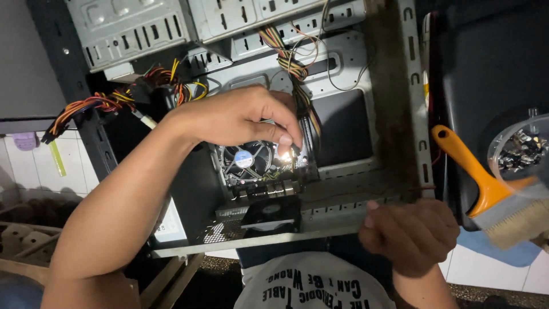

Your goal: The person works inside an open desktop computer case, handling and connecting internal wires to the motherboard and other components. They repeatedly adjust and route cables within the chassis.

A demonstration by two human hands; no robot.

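while the open grey metal computer case (394, 103) lay on its side before me, my left hand (240, 117) reached down into it, fingertips (284, 139) pinched together just above the round black cooler fan (247, 160) in the middle of the case; whether that grip held anything, i could not tell. my right hand (409, 234) was clenched on the case's near edge. a bundle of coloured wires (291, 63) ran behind the left hand. an orange-handled brush (486, 189) lay well to the right.

head cam | looks steeply down | close over open computer case (394, 114)
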